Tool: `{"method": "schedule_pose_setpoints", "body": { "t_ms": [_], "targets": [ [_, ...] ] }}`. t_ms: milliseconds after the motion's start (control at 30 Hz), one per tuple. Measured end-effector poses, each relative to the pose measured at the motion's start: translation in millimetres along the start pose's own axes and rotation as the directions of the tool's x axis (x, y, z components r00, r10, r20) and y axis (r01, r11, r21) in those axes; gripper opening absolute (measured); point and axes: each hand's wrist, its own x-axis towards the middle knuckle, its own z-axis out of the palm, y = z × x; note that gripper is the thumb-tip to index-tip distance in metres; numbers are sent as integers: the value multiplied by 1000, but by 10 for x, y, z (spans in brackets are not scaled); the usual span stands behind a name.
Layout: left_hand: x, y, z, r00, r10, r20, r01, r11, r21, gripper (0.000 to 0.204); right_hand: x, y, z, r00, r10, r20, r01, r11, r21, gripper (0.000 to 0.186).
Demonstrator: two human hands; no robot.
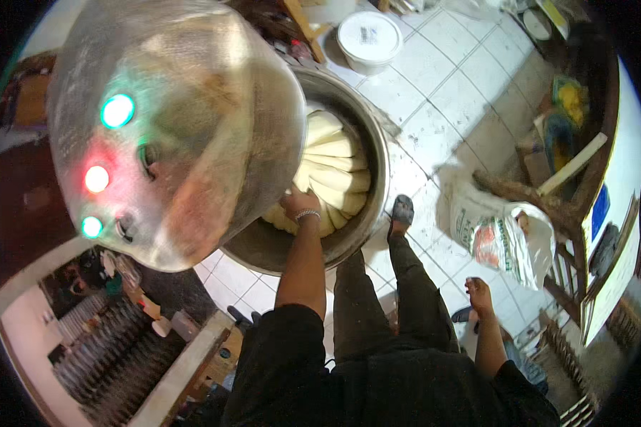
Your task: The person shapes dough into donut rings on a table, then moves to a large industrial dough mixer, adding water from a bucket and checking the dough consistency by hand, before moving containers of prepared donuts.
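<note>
Pale dough (335, 171) in thick radial folds lies in a large round metal mixer bowl (381, 153). My left hand (300, 203), with a bracelet at the wrist, reaches over the bowl's near rim. Its fingers are curled against the dough near the middle of the mass. Overhead, the mixer's big metal head (185, 135), with green and red lights, hides the left part of the bowl. Away from the bowl, my right hand (479, 292) hangs at my right side with its fingers loosely apart, holding nothing.
A white lidded bucket (369, 41) stands on the tiled floor (449, 78) beyond the bowl. To the right sits an opened white sack (502, 245) beside a wooden stand (570, 167). Dark ridged racks (114, 349) fill the lower left. Close to the bowl are my feet.
</note>
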Motion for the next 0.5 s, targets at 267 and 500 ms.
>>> {"method": "schedule_pose_setpoints", "body": {
  "t_ms": [267, 500],
  "targets": [
    [-310, -481, -705, 938, 244, 248, -247, 969, -18, 74, 409, -984, -307, 963, -261, 67, 267, 890, -370, 48],
    [-1389, -1565, -1212, 748, 662, 45, -483, 590, -647, 45, -9, -3795, 389, 719, -496, 487, 680, 648, -344, 37]
  ]
}}
